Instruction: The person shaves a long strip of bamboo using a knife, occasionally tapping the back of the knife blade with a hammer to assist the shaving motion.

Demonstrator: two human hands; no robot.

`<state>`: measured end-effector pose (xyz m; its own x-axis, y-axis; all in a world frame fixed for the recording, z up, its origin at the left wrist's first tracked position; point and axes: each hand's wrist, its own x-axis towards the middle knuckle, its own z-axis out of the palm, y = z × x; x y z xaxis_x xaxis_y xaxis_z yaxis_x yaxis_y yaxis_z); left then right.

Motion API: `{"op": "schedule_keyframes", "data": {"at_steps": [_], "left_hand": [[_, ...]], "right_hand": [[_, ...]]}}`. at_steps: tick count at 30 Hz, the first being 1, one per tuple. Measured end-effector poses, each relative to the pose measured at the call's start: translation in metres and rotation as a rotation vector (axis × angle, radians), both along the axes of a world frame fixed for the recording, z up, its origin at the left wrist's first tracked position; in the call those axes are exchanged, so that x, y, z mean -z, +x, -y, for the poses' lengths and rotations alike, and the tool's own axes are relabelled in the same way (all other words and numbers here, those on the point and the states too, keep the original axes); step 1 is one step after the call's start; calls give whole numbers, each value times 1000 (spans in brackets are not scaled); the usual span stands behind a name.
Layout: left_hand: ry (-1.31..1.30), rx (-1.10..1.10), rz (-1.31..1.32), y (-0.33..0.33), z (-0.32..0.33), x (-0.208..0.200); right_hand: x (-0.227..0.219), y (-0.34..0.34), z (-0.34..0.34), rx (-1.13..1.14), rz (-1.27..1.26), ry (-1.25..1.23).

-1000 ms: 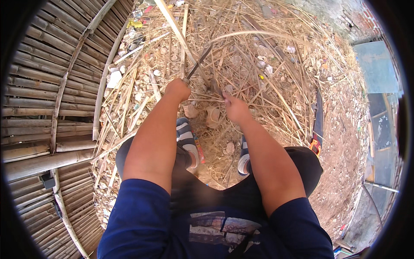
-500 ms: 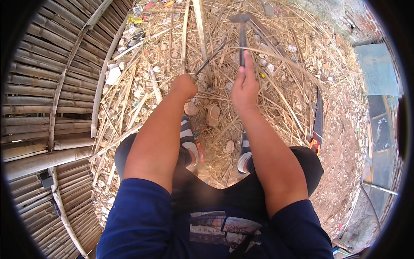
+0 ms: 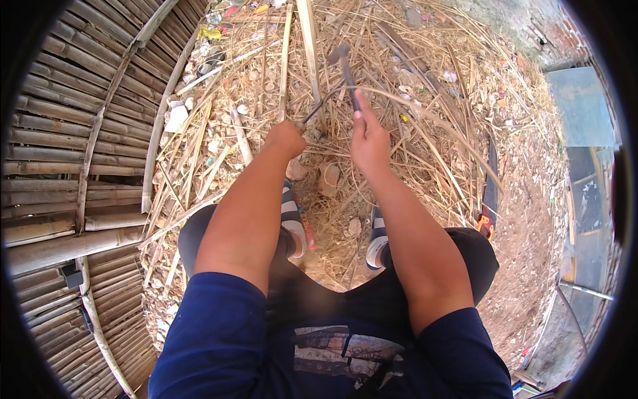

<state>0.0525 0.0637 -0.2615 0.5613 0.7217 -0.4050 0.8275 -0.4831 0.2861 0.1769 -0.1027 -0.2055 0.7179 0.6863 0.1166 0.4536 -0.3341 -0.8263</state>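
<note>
My left hand (image 3: 286,138) is closed round the handle of a narrow dark blade (image 3: 318,111), which looks like a knife and slants away to the right. A flat bamboo strip (image 3: 309,46) runs from the far edge to beneath the blade. My right hand (image 3: 370,143) grips a hammer (image 3: 349,78), its head (image 3: 339,53) tilted left over the strip, beyond the blade. A second bamboo strip (image 3: 285,63) reaches toward my left hand; whether my fingers hold it too is hidden. The hammer handle overlaps the blade's tip in view; contact cannot be made out.
Bamboo slivers and shavings (image 3: 458,173) litter the ground. A hand saw (image 3: 490,179) with a red-orange handle lies right of my right knee. A bamboo slat wall (image 3: 86,146) stands left; a concrete wall (image 3: 512,26) stands far right. A thin curved strip (image 3: 432,113) arches beside my right hand.
The hammer has swung left and slightly nearer, toward the blade, with my right hand. My left hand and the blade have shifted slightly. The thin curved strip has dipped lower on the right.
</note>
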Motion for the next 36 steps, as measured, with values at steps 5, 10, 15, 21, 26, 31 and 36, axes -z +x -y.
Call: {"op": "schedule_keyframes", "data": {"at_steps": [5,10,15,21,26,31,36], "left_hand": [[-21,-34,-31,4,3,-10],[-44,-42,-88,-8,-4,0],[-42,-60,-43,-6,-4,0],[-50,-40,-55,-6,-7,12],[-26,-21,-28,-3,-3,7],[-1,33,-56,-5,1,10],[-44,-39,-61,-9,-3,14]], "right_hand": [[10,-2,8,39,53,64],[54,4,20,-132,4,-428],[116,10,43,-93,-75,-449],[37,14,6,99,-52,-94],[17,13,-1,135,199,163],[53,0,19,-186,44,-294],[53,0,7,-146,33,-218]]}}
